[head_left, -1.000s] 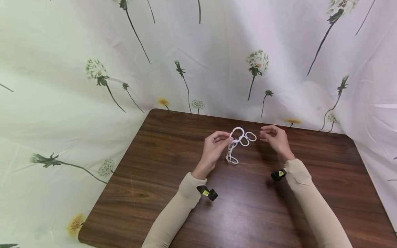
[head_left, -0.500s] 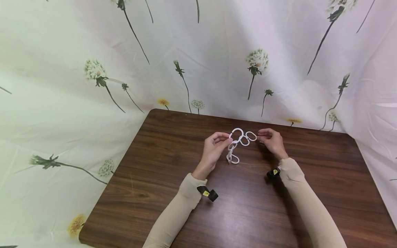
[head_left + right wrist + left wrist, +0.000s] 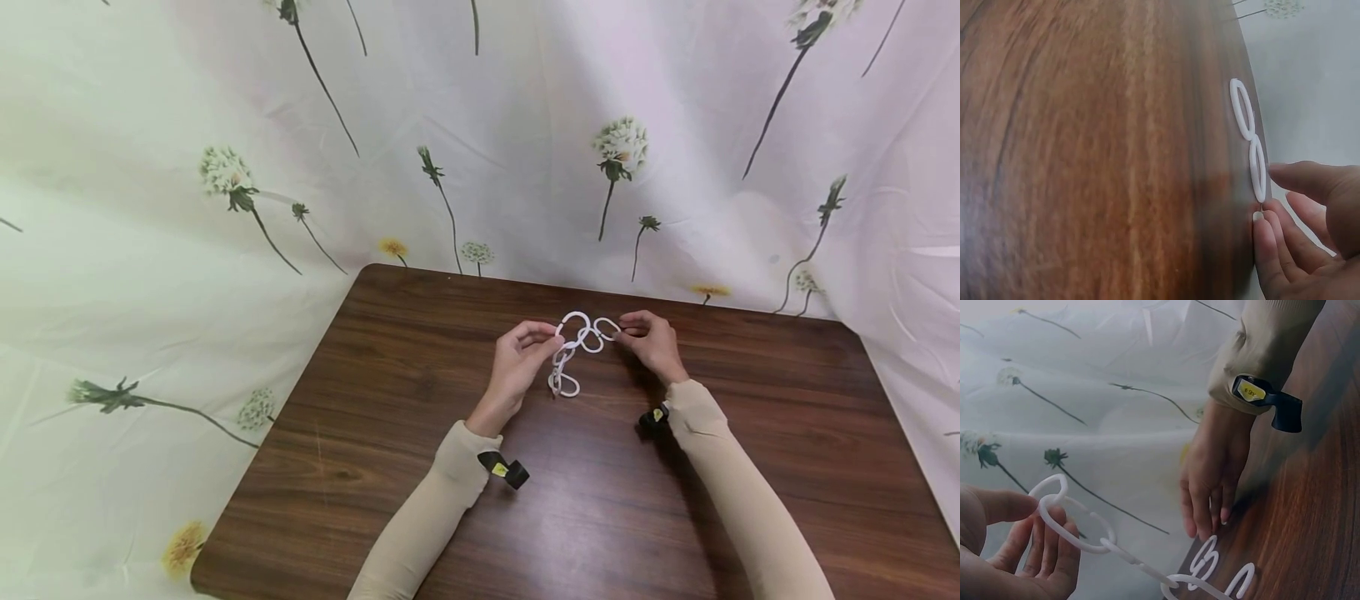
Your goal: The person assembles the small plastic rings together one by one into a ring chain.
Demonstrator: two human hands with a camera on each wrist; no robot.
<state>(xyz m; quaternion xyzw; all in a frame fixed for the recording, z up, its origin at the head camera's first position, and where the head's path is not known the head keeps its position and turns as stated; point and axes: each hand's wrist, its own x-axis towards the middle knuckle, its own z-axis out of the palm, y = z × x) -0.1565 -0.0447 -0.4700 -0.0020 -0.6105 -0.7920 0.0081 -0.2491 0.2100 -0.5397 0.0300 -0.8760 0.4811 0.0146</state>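
My left hand (image 3: 517,354) pinches the top link of a white plastic chain (image 3: 1075,528) between thumb and fingers. From there the linked chain runs down, its lowest links reaching toward the tabletop. Farther right, two white plastic links (image 3: 1257,165) lie end to end on the wooden table, partly overlapped by the chain in the head view. At their right end is my right hand (image 3: 651,343), thumb and fingertips on either side of the nearer link. A gap shows between thumb and fingers in the right wrist view; whether they touch the link is hard to tell.
The dark wooden table (image 3: 360,467) has rounded corners. A pale curtain printed with dandelions (image 3: 525,150) hangs close behind its far edge. A black wrist camera (image 3: 513,473) is strapped to the left cuff, another (image 3: 651,421) to the right.
My right hand has moved left, from apart to the end of the loose links. The left hand and its chain have hardly moved, the lower links shifting slightly.
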